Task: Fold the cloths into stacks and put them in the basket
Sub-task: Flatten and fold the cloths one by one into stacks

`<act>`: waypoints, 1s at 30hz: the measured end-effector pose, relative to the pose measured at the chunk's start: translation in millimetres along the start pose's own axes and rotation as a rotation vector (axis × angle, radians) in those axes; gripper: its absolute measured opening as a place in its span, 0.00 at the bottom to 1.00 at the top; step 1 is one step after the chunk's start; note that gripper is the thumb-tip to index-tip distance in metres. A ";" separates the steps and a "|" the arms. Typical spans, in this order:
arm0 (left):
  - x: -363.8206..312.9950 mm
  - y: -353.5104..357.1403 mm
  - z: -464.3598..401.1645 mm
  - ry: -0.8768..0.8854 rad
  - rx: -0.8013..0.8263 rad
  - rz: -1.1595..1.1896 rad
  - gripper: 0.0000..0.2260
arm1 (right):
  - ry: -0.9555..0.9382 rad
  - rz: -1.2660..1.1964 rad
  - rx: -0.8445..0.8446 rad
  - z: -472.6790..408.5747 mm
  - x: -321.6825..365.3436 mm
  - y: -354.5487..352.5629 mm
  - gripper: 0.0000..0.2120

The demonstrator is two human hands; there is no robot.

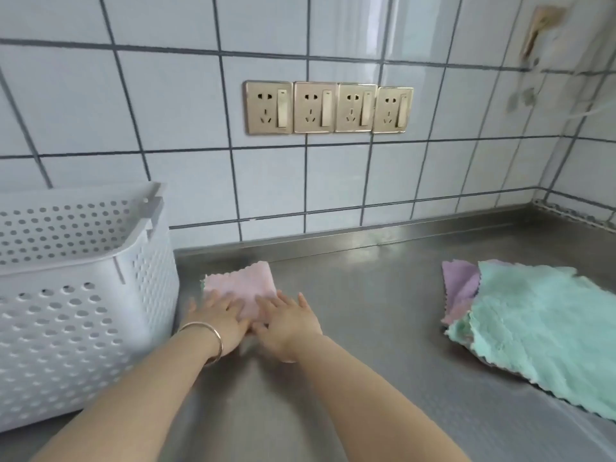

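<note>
A folded pink cloth lies on the steel counter just right of the white perforated basket. A thin green edge shows at its left corner. My left hand, with a bangle on the wrist, presses flat on the cloth's near left part. Beside it, my right hand presses flat on the near right part, fingers spread. To the right lies a pile of unfolded cloths: a mint green cloth on top, a purple cloth sticking out beneath it.
The basket stands at the left against the tiled wall, and what shows of its inside is empty. A row of wall sockets sits above the counter. The counter's right end meets a corner wall.
</note>
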State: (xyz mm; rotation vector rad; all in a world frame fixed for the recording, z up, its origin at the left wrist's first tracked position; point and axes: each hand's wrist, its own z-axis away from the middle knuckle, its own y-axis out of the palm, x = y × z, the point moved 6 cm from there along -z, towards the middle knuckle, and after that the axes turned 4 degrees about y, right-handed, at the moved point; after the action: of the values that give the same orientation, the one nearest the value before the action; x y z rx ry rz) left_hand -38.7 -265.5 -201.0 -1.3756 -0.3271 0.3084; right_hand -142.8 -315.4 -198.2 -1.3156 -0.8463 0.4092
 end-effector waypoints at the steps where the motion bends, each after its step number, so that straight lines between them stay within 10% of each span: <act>1: -10.2 -15.6 2.4 0.034 -0.071 -0.060 0.23 | 0.029 -0.141 -0.181 11.7 -4.1 -24.3 0.23; 7: -134.4 -56.7 33.1 0.367 -0.239 0.118 0.22 | 0.178 -0.333 -0.868 159.4 -113.8 -96.7 0.12; 13: -287.8 -45.3 53.1 0.679 -0.255 0.240 0.20 | 0.587 -0.012 -0.781 260.2 -240.8 -93.3 0.08; 23: -364.9 -50.8 58.1 0.956 -0.489 -0.095 0.17 | 0.606 0.206 -0.646 261.4 -276.4 -87.1 0.21; 30: -368.8 -45.8 49.1 0.965 -0.508 -0.147 0.15 | 0.560 0.330 -0.745 252.1 -289.2 -91.6 0.05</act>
State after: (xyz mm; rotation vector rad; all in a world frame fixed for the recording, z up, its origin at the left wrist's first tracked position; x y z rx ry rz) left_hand -395.0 -376.3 -165.1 -1.8148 0.3243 -0.6041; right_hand -533.5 -369.4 -194.7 -2.1417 -0.2933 -0.0561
